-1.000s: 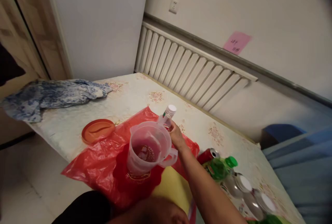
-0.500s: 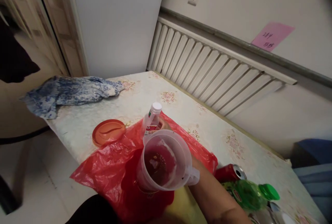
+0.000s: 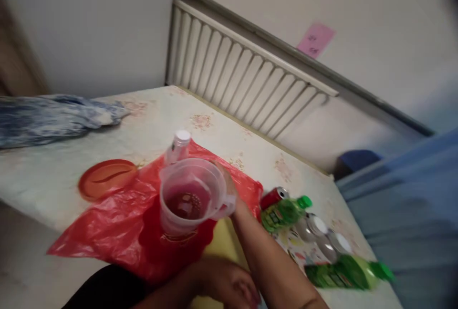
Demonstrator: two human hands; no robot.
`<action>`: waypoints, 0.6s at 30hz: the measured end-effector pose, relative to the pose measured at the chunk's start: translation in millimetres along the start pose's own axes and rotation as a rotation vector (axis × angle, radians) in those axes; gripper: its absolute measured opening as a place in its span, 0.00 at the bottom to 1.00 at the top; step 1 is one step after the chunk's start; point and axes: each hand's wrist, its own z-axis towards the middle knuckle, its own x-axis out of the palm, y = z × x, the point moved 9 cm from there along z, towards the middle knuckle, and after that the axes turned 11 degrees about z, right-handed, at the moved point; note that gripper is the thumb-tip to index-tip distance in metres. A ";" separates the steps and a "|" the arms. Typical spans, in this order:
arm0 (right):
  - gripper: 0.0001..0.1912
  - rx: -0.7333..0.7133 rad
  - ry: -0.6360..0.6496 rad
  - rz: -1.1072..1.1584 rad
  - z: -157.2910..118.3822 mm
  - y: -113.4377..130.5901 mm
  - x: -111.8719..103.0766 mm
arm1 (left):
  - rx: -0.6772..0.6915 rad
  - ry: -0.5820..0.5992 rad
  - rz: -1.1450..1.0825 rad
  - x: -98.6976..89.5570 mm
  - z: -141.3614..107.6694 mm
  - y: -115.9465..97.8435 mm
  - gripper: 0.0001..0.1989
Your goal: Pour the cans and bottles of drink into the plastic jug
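Note:
A clear pitcher (image 3: 171,223) with dark reddish liquid stands on a red plastic bag (image 3: 103,223). Behind it is a clear bottle (image 3: 177,150) with a white cap, upright. My right hand (image 3: 225,178) reaches behind the pitcher's right side, close to the handle; its fingers are hidden, so I cannot see whether they touch the bottle. At the bottom centre, my left hand (image 3: 232,283) is blurred, its fingers curled round something I cannot make out. Partly under the arms lies a yellow item (image 3: 223,242).
An orange lid (image 3: 107,180) lies left of the bag on the floral tablecloth (image 3: 157,123). A blue-white cloth (image 3: 53,120) is farther left. To the right lie a red can (image 3: 274,198), green bottles (image 3: 282,213) and white-capped clear bottles (image 3: 318,232). A radiator (image 3: 229,70) lines the wall.
The camera view has turned to the right, so things sit farther left in it. My left hand has come into view at the bottom. My right hand's fingers, seen at the bottle before, are now hidden.

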 end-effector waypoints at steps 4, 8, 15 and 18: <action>0.28 0.069 -0.153 0.108 -82.4 -3.3 -57.3 | -0.141 -0.039 -0.105 -0.8 -4.6 -6.8 0.23; 0.24 0.096 -0.418 0.140 -193.2 -8.1 -114.9 | -0.094 -0.079 -0.067 -8.0 -10.3 -27.5 0.19; 0.22 0.102 -1.176 -0.193 -384.4 -15.6 -245.8 | -0.115 -0.105 -0.054 -8.1 -11.6 -39.6 0.19; 0.34 0.079 -1.423 -0.354 -418.6 -7.6 -290.9 | -0.127 -0.116 -0.064 -9.1 -11.8 -41.4 0.19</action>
